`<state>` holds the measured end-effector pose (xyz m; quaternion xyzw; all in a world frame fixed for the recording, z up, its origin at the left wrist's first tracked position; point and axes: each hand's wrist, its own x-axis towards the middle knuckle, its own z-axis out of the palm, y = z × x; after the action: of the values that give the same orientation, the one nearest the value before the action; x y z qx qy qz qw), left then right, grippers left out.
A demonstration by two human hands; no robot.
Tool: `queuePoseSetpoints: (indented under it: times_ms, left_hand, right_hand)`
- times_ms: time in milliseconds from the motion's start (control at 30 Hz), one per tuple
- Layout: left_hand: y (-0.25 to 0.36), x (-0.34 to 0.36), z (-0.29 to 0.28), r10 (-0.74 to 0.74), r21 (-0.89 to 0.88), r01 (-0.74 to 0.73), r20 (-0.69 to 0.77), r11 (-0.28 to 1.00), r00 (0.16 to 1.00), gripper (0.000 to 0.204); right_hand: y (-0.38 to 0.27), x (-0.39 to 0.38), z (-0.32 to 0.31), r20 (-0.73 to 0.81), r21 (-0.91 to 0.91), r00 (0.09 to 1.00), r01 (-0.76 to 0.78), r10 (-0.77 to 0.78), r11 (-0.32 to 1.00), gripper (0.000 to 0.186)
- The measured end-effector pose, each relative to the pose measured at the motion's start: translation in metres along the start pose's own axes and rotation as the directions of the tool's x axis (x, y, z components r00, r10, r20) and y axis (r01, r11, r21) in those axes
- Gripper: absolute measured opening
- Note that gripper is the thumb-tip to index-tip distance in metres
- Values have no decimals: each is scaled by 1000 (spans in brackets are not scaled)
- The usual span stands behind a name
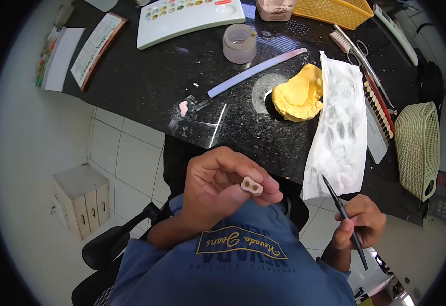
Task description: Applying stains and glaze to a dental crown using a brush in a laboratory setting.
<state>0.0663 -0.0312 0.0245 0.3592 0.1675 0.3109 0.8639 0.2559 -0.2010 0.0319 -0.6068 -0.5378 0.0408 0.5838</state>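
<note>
In my left hand (pixel 210 181), pinched between thumb and fingertips, is a small whitish dental crown piece (pixel 251 186) with two brownish hollows facing up. My right hand (pixel 364 223) is closed around a fine pointed brush (pixel 343 211) with a dark handle. Its dark tip reaches over the lower end of a long white paper towel (pixel 335 137), smudged with grey; whether it touches the paper I cannot tell. Just left of the towel sits a yellow plaster dental model (pixel 298 97) with teeth along its edge.
A pale blue strip (pixel 256 73) and a translucent cup (pixel 240 44) lie beyond my hands. A white palette (pixel 190 20) stands at the back. On the right are a tooth shade guide (pixel 378 109), scissors (pixel 358 48), a brush with bristles (pixel 340 41) and a woven basket (pixel 418 150).
</note>
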Motion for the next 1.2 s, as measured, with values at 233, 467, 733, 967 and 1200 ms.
queuePoseSetpoints:
  times_ms: [233,467,733,967,1200]
  left_hand:
    - [-13,1,-13,70,-213,-56,60,976,996,10]
    - [-14,2,-12,65,-225,-50,58,973,996,11]
    - [-13,1,-14,93,-177,-84,42,981,995,9]
    - [-8,-3,-18,162,-92,-166,-54,982,985,6]
    - [-5,-4,-28,241,85,-233,-110,969,964,12]
  right_hand:
    - [-5,3,5,-19,-21,999,45,-45,999,16]
    - [-6,14,22,-10,163,1000,2,0,987,21]
    - [-6,27,36,52,238,997,37,-51,971,31]
    - [-10,36,53,84,387,995,9,-45,922,33]
    - [-14,47,73,136,450,987,10,-80,893,31]
